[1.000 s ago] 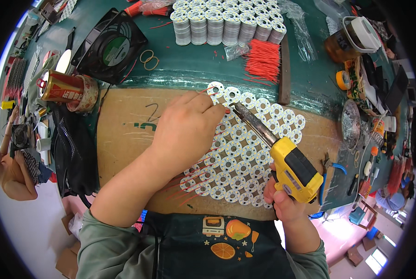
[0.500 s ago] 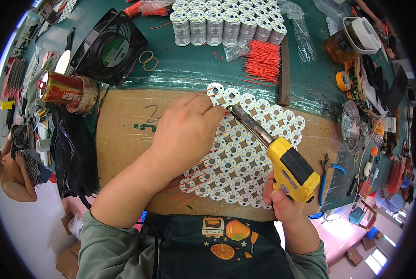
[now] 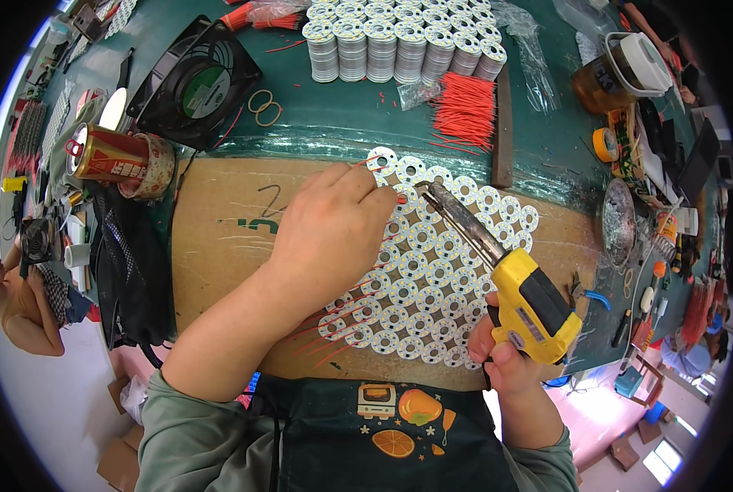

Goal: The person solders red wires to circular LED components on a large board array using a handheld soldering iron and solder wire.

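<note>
Discs (image 3: 430,264) on board (image 3: 219,238); disc stacks (image 3: 380,59) behind, between fan (image 3: 198,86) left, jar (image 3: 593,85) right.

Head view of a workbench. The left hand (image 3: 338,230), fingers bent, pinches a red wire (image 3: 401,198) above ring-shaped white boards (image 3: 423,270) laid in close rows on a brown sheet (image 3: 219,266). The right hand (image 3: 506,358) grips a yellow-and-black soldering gun (image 3: 537,305), its metal tip near the left fingertips. Beyond: stacked discs (image 3: 381,61) and, just beside them, a pile of red wires (image 3: 465,115); at left, a black fan (image 3: 198,86).
</note>
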Motion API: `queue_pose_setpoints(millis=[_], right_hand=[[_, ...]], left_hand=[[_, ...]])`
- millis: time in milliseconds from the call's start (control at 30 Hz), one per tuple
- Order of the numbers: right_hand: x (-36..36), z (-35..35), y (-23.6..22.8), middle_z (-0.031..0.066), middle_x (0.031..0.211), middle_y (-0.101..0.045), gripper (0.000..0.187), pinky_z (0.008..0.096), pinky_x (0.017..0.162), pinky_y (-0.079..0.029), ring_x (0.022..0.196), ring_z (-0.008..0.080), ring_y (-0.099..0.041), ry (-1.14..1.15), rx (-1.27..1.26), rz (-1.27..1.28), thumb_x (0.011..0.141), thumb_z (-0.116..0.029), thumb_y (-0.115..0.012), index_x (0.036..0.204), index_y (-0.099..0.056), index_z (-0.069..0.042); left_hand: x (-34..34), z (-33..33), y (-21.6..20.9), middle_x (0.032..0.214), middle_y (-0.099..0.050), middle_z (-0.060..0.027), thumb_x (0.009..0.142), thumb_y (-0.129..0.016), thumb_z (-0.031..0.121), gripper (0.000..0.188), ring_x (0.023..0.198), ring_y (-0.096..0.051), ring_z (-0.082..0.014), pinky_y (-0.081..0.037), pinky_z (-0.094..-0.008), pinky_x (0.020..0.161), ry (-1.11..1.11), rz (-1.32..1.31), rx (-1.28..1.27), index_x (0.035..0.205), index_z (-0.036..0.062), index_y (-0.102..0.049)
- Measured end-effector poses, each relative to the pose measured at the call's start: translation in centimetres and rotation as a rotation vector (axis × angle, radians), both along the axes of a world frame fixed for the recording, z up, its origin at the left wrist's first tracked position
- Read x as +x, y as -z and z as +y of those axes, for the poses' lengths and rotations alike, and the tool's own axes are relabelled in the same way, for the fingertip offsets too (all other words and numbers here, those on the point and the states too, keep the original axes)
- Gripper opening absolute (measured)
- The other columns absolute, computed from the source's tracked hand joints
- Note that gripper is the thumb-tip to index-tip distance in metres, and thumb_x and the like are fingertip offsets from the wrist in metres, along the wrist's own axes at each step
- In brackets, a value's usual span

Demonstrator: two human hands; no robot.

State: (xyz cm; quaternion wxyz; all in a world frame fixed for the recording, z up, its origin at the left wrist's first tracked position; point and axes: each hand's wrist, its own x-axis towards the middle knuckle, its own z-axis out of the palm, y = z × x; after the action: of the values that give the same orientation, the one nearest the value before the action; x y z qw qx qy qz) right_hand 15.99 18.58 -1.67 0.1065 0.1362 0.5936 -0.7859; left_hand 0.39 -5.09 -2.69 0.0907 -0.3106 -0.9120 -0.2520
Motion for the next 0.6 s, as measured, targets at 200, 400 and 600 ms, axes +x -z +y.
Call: queue_pose_setpoints(millis=[200,400,600], right_hand=[[0.8,0.6,0.2,0.0031,0.070,-0.051,0.079,0.0278,0.054,-0.042,0.059,0.0125,-0.049,-0.028,0.026,-0.028,0.080,-0.039,-0.082,0.137,-0.046,0.001],[1.3,0.7,0.4,0.0036,0.070,-0.051,0.079,0.0275,0.054,-0.042,0.059,0.0123,-0.049,-0.051,0.087,-0.040,0.078,-0.038,-0.083,0.135,-0.047,0.002],[1.7,0.6,0.9,0.0033,0.070,-0.050,0.071,0.0275,0.053,-0.042,0.059,0.0124,-0.048,-0.053,0.134,-0.045,0.081,-0.036,-0.080,0.131,-0.048,0.002]], left_hand=[[0.3,0.0,-0.6,0.091,-0.064,-0.0091,0.076,-0.070,0.002,0.016,0.084,-0.062,-0.0296,-0.051,-0.0410,0.075,0.004,0.060,0.056,0.092,0.0046,-0.069],[0.5,-0.1,-0.1,0.089,-0.064,-0.0065,0.071,-0.068,0.002,0.023,0.083,-0.061,-0.0274,-0.051,-0.0400,0.076,0.079,0.035,0.020,0.093,0.0064,-0.070],[0.5,-0.2,-0.1,0.089,-0.064,-0.0063,0.071,-0.068,0.002,0.024,0.083,-0.062,-0.0270,-0.052,-0.0389,0.076,0.088,0.035,-0.003,0.095,0.0069,-0.069]])
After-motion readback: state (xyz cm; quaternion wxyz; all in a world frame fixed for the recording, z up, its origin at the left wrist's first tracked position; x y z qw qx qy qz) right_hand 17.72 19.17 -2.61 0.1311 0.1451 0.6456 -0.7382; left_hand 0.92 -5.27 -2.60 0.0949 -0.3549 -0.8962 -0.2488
